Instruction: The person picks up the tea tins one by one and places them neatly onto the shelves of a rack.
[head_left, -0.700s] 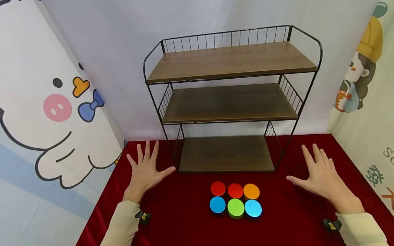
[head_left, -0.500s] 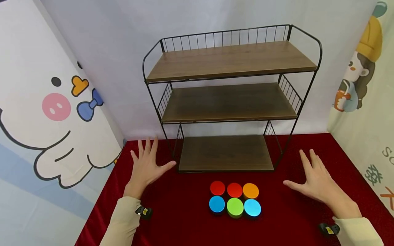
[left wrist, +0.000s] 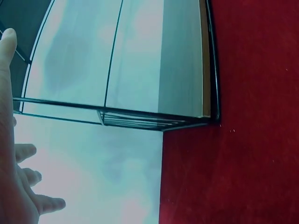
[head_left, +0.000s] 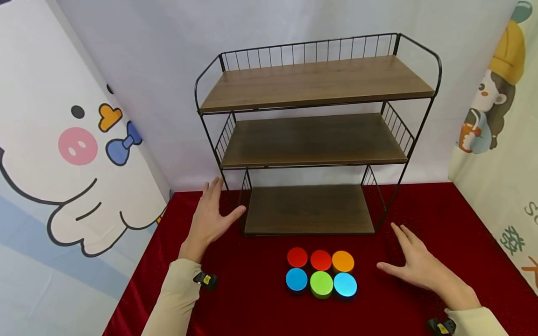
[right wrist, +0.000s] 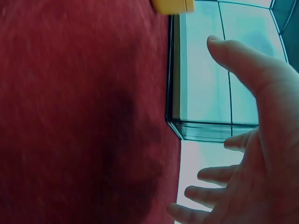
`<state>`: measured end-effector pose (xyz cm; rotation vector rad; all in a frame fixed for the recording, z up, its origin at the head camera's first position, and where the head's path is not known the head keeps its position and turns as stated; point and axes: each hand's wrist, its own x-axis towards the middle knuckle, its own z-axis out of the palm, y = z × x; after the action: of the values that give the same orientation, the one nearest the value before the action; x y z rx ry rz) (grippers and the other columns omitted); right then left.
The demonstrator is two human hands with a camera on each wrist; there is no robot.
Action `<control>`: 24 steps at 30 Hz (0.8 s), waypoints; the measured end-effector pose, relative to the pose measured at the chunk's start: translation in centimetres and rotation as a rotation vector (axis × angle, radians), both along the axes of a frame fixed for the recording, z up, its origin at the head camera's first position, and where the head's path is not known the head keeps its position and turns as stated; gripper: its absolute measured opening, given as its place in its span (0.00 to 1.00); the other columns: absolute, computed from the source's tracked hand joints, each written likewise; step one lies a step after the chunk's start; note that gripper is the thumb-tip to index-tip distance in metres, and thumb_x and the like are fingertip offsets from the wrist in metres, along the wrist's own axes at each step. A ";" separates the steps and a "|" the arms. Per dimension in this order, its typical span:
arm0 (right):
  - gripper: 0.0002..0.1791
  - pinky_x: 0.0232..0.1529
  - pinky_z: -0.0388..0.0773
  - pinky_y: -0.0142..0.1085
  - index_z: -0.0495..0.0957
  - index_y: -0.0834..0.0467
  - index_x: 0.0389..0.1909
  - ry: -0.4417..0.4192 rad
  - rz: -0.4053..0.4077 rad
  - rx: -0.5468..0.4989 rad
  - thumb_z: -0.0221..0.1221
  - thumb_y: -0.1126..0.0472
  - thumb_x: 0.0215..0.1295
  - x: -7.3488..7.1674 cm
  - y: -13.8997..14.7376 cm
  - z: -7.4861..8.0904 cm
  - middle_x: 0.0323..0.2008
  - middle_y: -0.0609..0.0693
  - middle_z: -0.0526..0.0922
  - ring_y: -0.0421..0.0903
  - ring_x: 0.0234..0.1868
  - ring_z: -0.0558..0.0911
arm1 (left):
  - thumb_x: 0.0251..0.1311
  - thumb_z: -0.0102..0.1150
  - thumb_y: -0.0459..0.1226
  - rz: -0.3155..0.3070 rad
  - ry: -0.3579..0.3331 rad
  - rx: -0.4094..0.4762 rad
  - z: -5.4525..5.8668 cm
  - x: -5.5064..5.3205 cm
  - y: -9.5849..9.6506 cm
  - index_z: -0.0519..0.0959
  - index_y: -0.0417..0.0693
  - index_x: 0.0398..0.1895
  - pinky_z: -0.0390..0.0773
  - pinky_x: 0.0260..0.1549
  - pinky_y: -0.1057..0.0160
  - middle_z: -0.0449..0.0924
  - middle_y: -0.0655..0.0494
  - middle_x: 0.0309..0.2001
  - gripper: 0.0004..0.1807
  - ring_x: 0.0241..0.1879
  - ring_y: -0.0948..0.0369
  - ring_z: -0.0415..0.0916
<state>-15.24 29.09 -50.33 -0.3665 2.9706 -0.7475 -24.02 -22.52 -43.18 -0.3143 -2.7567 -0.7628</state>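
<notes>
In the head view my left hand (head_left: pixel 208 223) is near the lower left side of a three-tier shelf rack (head_left: pixel 313 140), thumb spread from straight fingers, holding nothing. My right hand (head_left: pixel 420 265) hovers right of the round discs, fingers extended and nothing in its grasp. Between the hands sit two rows of discs: a red disc (head_left: pixel 297 257), another red disc (head_left: pixel 321 260) and an orange disc (head_left: pixel 343 262) behind; a blue disc (head_left: pixel 296 279), a green disc (head_left: pixel 321 284) and a light blue disc (head_left: pixel 345 285) in front. The right wrist view catches a yellow-orange edge (right wrist: pixel 173 5).
Dark red cloth (head_left: pixel 252 298) covers the table. The rack has black wire sides and brown boards, and backs onto a pale curtain (head_left: pixel 168 93). Printed cartoon panels stand left (head_left: pixel 84 186) and right (head_left: pixel 500 154).
Both hands have moved inward: the left toward the rack's left side, the right leftward and nearer the discs. The discs and rack stay where they were.
</notes>
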 end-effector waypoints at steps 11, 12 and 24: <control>0.54 0.62 0.67 0.73 0.53 0.66 0.78 -0.013 0.074 -0.068 0.68 0.40 0.64 0.5 -2.8 -0.7 0.73 0.77 0.57 0.77 0.70 0.62 | 0.69 0.56 0.59 -0.099 0.065 0.301 0.0 -1.1 2.1 0.54 0.58 0.82 0.62 0.73 0.38 0.63 0.47 0.77 0.43 0.76 0.47 0.60; 0.54 0.62 0.67 0.73 0.54 0.66 0.78 -0.011 0.082 -0.072 0.69 0.41 0.64 0.5 -3.0 -0.8 0.73 0.77 0.57 0.77 0.70 0.62 | 0.70 0.56 0.58 -0.109 0.070 0.329 0.0 -1.1 2.3 0.55 0.58 0.82 0.64 0.72 0.37 0.65 0.46 0.76 0.42 0.76 0.47 0.62; 0.47 0.60 0.75 0.67 0.59 0.59 0.77 0.066 0.184 -0.100 0.73 0.56 0.61 0.1 -5.3 -1.8 0.72 0.71 0.64 0.72 0.68 0.69 | 0.75 0.54 0.47 -0.112 0.126 0.565 -0.4 -1.1 4.1 0.63 0.56 0.76 0.83 0.43 0.59 0.79 0.47 0.63 0.30 0.51 0.47 0.82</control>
<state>-15.11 23.84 -52.11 -0.6719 2.9129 -0.8795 -25.16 -18.44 -43.59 -0.3788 -2.2956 -1.4424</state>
